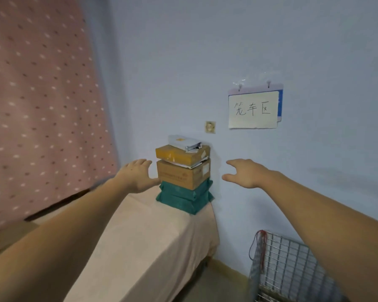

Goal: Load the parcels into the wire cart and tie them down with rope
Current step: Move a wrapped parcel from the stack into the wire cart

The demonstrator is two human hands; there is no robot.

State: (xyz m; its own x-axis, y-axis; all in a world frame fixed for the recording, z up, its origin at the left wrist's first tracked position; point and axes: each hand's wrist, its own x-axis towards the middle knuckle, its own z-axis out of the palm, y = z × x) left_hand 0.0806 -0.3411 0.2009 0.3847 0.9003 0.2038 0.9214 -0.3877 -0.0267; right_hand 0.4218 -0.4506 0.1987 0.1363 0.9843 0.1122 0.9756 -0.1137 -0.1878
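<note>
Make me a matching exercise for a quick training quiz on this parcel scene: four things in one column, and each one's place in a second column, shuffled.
Things:
1. grey mailer
2. green parcels
3. wire cart
4. handwritten sign

Places:
A. hanging on the blue wall
B. on the floor, lower right
C. top of the stack
D. bottom of the stack, on the covered table

Pairs: 1-C, 2-D, 3-B, 4-A
</note>
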